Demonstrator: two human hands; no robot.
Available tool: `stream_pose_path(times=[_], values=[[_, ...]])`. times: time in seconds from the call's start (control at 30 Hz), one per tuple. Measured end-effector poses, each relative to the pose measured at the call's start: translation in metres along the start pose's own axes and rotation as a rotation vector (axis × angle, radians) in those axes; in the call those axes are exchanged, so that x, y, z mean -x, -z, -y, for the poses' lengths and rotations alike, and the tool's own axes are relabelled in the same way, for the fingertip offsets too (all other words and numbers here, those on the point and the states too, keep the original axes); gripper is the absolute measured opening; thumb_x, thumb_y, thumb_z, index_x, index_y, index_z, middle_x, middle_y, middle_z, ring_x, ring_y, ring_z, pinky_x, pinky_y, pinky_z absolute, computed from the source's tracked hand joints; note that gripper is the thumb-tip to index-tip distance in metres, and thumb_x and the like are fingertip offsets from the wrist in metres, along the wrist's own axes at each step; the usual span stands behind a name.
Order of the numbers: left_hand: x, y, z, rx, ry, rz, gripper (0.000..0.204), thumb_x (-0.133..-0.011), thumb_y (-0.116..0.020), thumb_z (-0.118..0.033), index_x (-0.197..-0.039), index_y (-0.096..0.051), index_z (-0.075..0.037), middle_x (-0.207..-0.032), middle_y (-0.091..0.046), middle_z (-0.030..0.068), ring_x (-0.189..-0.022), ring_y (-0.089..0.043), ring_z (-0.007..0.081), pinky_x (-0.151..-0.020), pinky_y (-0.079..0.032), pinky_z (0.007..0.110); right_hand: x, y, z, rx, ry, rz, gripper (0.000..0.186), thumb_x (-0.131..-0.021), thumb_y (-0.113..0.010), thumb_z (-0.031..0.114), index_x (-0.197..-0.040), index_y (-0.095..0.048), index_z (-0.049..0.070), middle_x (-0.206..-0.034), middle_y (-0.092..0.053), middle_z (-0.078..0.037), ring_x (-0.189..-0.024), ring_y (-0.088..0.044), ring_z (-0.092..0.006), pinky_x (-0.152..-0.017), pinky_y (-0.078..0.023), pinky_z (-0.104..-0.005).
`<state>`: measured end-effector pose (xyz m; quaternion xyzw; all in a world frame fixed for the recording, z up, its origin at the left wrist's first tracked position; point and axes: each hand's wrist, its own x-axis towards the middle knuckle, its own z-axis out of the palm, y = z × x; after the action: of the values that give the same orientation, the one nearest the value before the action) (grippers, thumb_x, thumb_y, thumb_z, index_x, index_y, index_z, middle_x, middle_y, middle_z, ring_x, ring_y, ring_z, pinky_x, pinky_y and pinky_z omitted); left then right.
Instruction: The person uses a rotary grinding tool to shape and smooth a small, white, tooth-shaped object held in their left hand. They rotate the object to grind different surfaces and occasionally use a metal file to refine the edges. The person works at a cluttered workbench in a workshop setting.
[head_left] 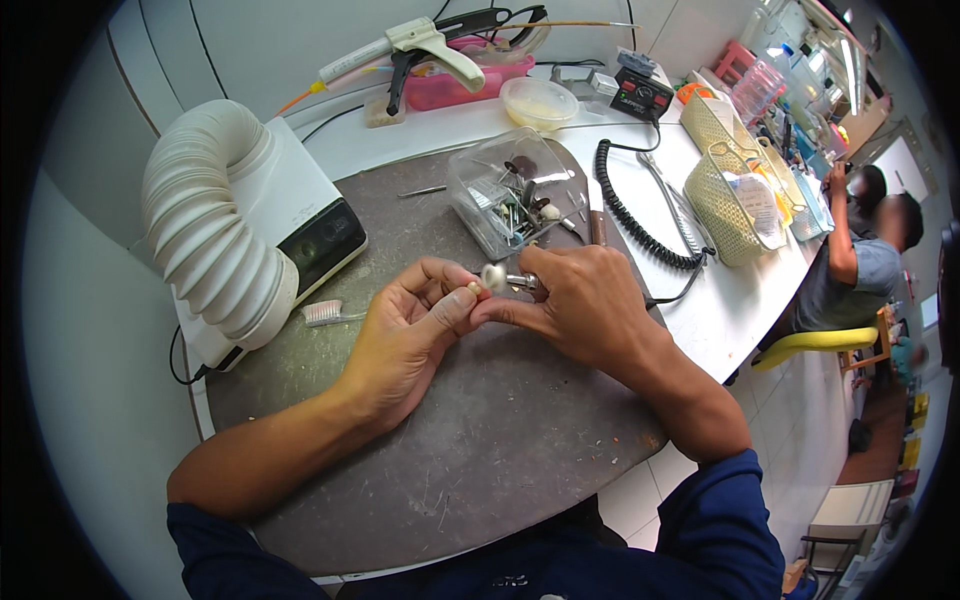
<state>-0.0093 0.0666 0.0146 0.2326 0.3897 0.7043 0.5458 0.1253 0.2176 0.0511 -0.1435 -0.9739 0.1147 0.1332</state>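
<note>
Two hands, close together over the grey mat (470, 440). Left hand (415, 320) pinches a small pale piece (474, 288) in its fingertips; right hand (590, 300) grips a handpiece (524, 282), white wheel (494, 278) just right of the piece, contact unclear. Step looks like buffing. Next move seems to call for firm pinch, light pressure. Clear box (459, 186) on far side.

The tool tip (493, 277) is off-white, the mat (470, 440) grey-brown, the sleeves (725, 520) navy, the latticed basket (718, 205) cream.
</note>
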Motion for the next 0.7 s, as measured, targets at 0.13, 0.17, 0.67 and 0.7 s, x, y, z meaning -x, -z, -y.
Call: stream_pose_path(times=[0.13, 0.17, 0.67, 0.7], values=[[-0.0007, 0.0003, 0.0005, -0.002, -0.005, 0.013, 0.013, -0.095, -0.064, -0.014, -0.104, -0.055, -0.011, -0.102, -0.06, -0.0003, -0.093, -0.057, 0.0058, -0.089, -0.046, 0.023, 0.0007, -0.0004, 0.0006, 0.002, 0.002, 0.004, 0.067, -0.082, -0.059, 0.068, -0.071, -0.06, 0.002, -0.057, -0.06, -0.014, -0.055, -0.064, -0.0316, -0.054, -0.049, -0.0413], [-0.0005, 0.0014, 0.0011, -0.002, -0.005, 0.016, 0.013, -0.095, -0.064, -0.014, -0.104, -0.055, -0.011, -0.102, -0.06, -0.0003, -0.093, -0.057, 0.0058, -0.089, -0.046, 0.023, 0.0008, -0.0009, 0.0009, 0.002, 0.001, 0.008, 0.067, -0.082, -0.059, 0.067, -0.071, -0.061, 0.002, -0.057, -0.06, -0.014, -0.055, -0.064, -0.0315, -0.054, -0.049, -0.0412], [0.0004, -0.0032, -0.0013, -0.006, 0.014, -0.025, 0.022, -0.093, -0.066, -0.012, -0.11, -0.052, -0.009, -0.105, -0.062, 0.0012, -0.095, -0.059, 0.0071, -0.088, -0.048, 0.023, 0.0009, 0.0007, 0.0019, 0.01, 0.021, 0.046, 0.062, -0.083, -0.061, 0.064, -0.073, -0.062, 0.003, -0.058, -0.062, -0.014, -0.056, -0.065, -0.0295, -0.054, -0.05, -0.0399], [0.0005, -0.0042, -0.0015, -0.007, 0.01, -0.032, 0.022, -0.093, -0.066, -0.012, -0.11, -0.052, -0.009, -0.104, -0.062, 0.0014, -0.094, -0.059, 0.0073, -0.088, -0.048, 0.023, 0.0007, 0.0006, 0.0011, 0.023, 0.021, 0.049, 0.061, -0.083, -0.061, 0.063, -0.073, -0.062, 0.003, -0.058, -0.062, -0.014, -0.056, -0.065, -0.0296, -0.054, -0.05, -0.0398]])
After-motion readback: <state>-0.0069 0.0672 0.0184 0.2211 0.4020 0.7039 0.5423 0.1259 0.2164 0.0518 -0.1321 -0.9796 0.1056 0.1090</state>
